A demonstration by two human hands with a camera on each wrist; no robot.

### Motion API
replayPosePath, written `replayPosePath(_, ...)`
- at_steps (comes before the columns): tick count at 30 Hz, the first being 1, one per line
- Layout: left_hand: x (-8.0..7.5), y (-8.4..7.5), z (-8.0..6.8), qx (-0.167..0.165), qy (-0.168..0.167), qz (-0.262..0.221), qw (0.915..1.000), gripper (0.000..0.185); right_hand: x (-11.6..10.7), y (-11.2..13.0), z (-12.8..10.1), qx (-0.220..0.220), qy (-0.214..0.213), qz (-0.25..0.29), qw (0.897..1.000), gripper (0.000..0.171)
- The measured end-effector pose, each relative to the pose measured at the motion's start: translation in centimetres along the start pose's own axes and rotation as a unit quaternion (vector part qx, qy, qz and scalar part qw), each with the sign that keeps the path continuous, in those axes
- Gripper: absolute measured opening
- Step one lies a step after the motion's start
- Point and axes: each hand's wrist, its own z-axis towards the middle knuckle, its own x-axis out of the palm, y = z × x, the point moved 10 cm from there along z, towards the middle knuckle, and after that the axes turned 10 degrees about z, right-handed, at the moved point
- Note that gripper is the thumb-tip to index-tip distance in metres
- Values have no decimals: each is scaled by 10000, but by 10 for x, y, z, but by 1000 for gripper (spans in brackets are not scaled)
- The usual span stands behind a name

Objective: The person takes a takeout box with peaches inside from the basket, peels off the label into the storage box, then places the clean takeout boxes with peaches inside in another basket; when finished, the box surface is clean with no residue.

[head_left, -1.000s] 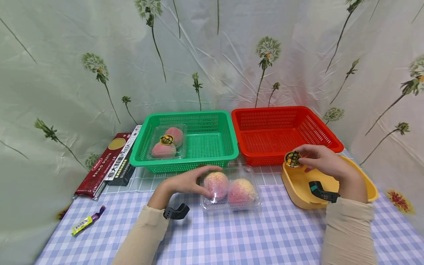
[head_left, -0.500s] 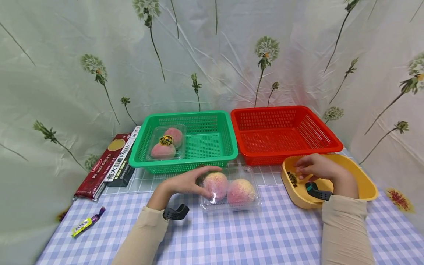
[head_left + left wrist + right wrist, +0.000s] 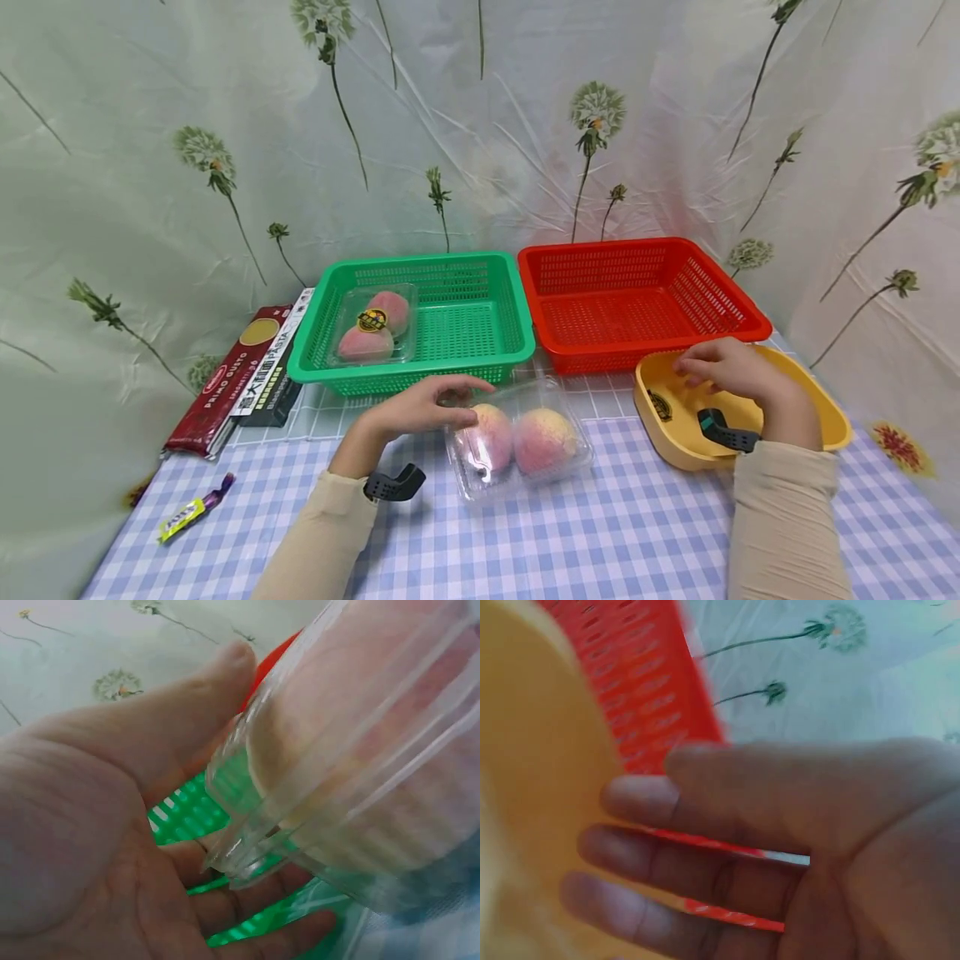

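Observation:
A clear plastic box [image 3: 519, 492] with two pink-and-yellow peaches [image 3: 546, 437] in it lies on the checked cloth in the head view. My left hand [image 3: 423, 408] is at the box's left end. In the left wrist view its thumb and fingers [image 3: 262, 945] are extended around the box corner, not curled tightly round it. My right hand [image 3: 735, 371] is over the yellow tub [image 3: 832, 425], with nothing in its fingers. A round black-and-gold label [image 3: 660, 406] sits inside the tub, left of the right hand. Fairly straight, the right fingers [image 3: 652, 862] show in the right wrist view.
A green basket [image 3: 427, 367] behind holds another clear box [image 3: 372, 325] of two peaches with a label on it. To its right stands a red basket [image 3: 645, 342]. Pasta packs [image 3: 232, 375] and a small wrapped snack [image 3: 195, 508] lie at left.
My right hand has lowered the black-and-gold label into the yellow tub and let it go, then drawn slightly away. The box by my left hand has turned a little, its left end nearer me.

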Motion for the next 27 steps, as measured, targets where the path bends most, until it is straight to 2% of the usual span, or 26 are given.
replayPosePath(5, 7, 11, 3, -456, 112, -645, 9968, 39, -8, 12, -4, -80, -350, 389, 9986, 40)
replayPosePath(9, 10, 15, 6, -735, -24, -1198, 9901, 41, -25, 18, -7, -265, -1109, 550, 9919, 38)
replayPosePath(13, 11, 14, 8, -855, -173, -1879, 9783, 46, -46, 12, -13, -211, -2106, 682, 9750, 42)
replayPosePath(17, 12, 12, 10, -809, -192, -2331, 9689, 51, -62, -2, -19, 212, -3009, 778, 9502, 48)
replayPosePath(19, 13, 10, 10, -777, -153, -2436, 9666, 52, -66, -11, -22, 495, -3303, 896, 9383, 51)
replayPosePath(22, 16, 6, 11, -742, -57, -2373, 9686, 55, -70, -23, -25, 779, -3525, 1161, 9253, 53)
replayPosePath(24, 19, 5, 11, -721, 22, -2207, 9727, 57, -70, -28, -25, 844, -3551, 1239, 9227, 53)
replayPosePath(27, 25, 3, 10, -673, 236, -1941, 9784, 55, -68, -33, -22, 841, -3453, 1216, 9268, 56)
